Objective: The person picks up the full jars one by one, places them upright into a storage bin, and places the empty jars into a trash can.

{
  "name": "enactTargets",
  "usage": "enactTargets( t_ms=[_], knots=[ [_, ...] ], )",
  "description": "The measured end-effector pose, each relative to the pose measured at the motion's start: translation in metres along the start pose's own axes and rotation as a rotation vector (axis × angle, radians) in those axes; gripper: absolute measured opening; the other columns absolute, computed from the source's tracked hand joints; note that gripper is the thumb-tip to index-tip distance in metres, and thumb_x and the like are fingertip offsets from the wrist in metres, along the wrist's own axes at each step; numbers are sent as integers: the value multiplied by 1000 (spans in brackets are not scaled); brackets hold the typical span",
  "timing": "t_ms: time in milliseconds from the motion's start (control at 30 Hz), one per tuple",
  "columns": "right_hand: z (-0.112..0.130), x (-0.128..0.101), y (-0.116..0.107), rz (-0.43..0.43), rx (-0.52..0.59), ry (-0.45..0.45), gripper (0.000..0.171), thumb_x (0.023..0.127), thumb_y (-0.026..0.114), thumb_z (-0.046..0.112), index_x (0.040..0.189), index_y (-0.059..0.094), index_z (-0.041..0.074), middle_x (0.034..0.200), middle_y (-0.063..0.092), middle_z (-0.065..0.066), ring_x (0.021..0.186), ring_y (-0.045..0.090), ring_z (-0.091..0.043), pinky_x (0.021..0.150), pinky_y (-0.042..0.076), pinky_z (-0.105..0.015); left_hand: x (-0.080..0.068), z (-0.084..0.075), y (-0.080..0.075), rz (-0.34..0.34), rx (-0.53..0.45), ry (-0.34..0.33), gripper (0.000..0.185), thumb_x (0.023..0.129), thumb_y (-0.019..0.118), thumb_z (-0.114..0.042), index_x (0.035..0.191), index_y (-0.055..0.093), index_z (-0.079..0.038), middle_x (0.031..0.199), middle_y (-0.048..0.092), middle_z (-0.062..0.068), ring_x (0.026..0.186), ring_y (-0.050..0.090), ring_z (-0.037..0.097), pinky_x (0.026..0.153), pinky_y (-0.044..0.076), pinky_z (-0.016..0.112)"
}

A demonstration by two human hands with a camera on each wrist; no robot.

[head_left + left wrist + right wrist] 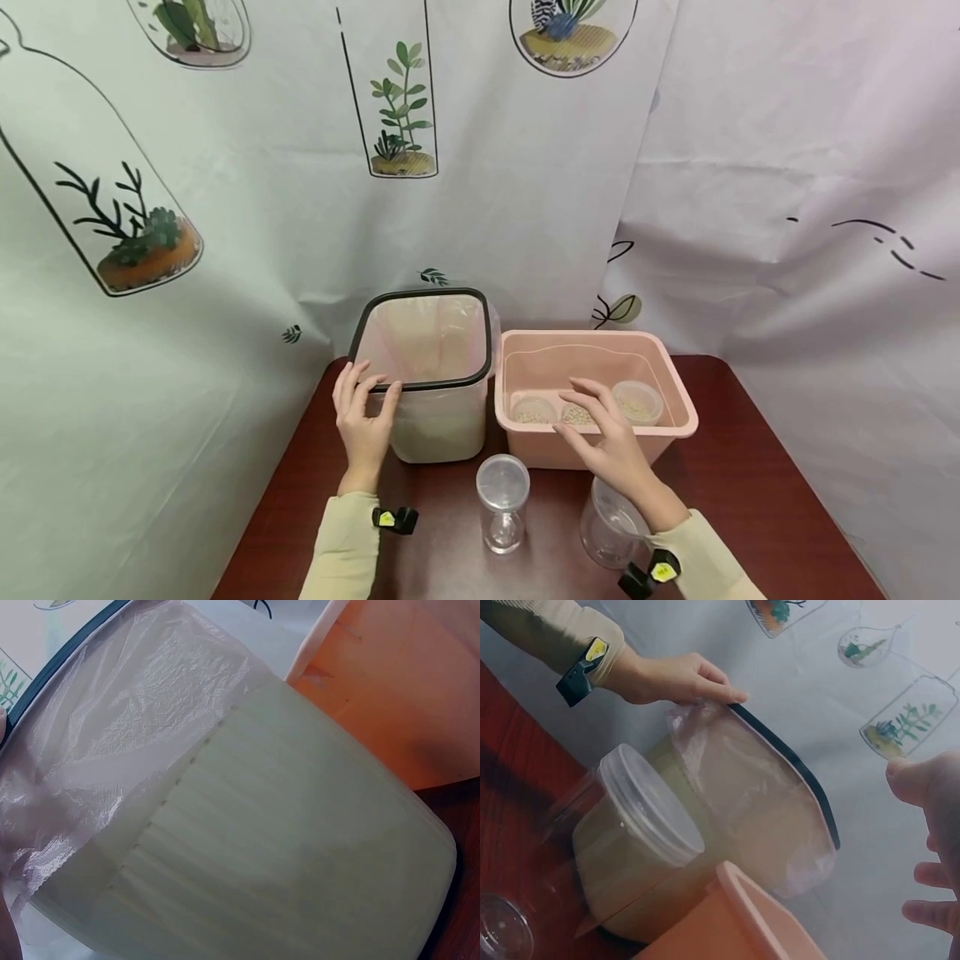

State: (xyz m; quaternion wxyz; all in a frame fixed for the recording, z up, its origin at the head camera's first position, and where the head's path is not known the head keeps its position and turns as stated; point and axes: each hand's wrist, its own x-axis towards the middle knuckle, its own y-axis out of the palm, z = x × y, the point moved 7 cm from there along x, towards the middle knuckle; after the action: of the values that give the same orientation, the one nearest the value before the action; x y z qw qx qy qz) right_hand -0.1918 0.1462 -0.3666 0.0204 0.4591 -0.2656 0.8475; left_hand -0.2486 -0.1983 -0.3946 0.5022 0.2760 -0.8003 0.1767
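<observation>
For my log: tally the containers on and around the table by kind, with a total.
Black-rimmed bin: 1
Pink tub: 1
Small round cups inside the tub: 3, one partly behind the right hand
Clear jars on the table: 2
Total: 7 containers

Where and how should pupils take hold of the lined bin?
Probably pinch the black rim at its front left corner, coming from above: the bin stands upright, its thin rim runs round the top, and the pink tub crowds its right side.
</observation>
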Motion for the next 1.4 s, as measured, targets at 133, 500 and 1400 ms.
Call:
enactTargets(
  t_ms=[133, 500, 1400],
  knots=[
    [1, -7, -6, 0, -14, 19, 48, 69, 76, -1, 114, 61, 6, 126, 50, -16, 115, 49, -31, 98, 33, -19, 0, 1, 0, 2, 3, 1, 22, 75, 78, -18, 87, 70, -1, 114, 59, 21, 119, 41, 45, 102, 28, 51],
    [-8, -41, -25, -24, -73, 36, 38, 77, 75, 15, 113, 63, 7, 123, 52, -16, 116, 48, -31, 101, 31, -20, -2, -1, -1, 4, 15, -16, 22, 76, 77, -18, 87, 69, -1, 115, 59, 21, 122, 41, 42, 102, 27, 52],
    [-33, -123, -43, 103, -232, 181, 46, 68, 81, 16, 110, 65, 8, 125, 49, -18, 119, 38, -23, 98, 23, -13, 1, -11, 2, -7, 23, -2, 19, 71, 76, -3, 85, 66, 5, 113, 57, 28, 117, 40, 51, 102, 26, 54]
  ],
)
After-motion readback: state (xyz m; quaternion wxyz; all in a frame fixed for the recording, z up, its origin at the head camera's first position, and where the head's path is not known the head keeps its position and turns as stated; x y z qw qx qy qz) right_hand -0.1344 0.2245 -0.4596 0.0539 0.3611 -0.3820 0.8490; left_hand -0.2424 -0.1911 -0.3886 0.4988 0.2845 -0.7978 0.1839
